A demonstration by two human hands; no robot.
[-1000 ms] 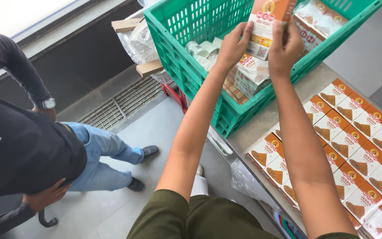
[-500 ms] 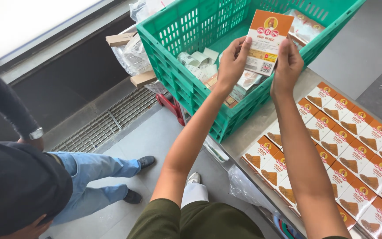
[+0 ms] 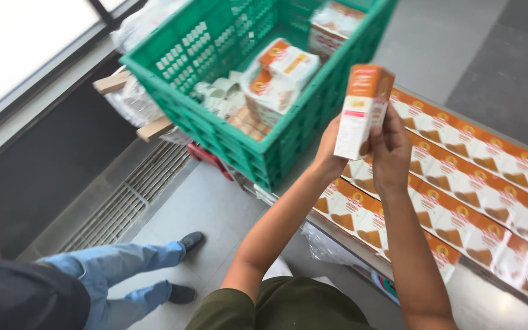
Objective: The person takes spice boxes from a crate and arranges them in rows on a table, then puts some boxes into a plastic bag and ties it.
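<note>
Both hands (image 3: 371, 150) now clamped on 1 upright carton (image 3: 362, 110), turned edge-on, beside green crate (image 3: 239, 137).

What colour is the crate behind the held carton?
Green, with a lattice-patterned wall; the crate shows best in the head view.

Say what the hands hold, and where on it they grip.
Both hands, left and right, hold one orange-and-white carton upright by its lower part, one hand on each side.

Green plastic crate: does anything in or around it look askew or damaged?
Inside the green plastic crate, wrapped orange-and-white carton packs lie tilted and heaped, unlike the orderly rows of cartons on the grey counter. No damage or spill shows.
</note>
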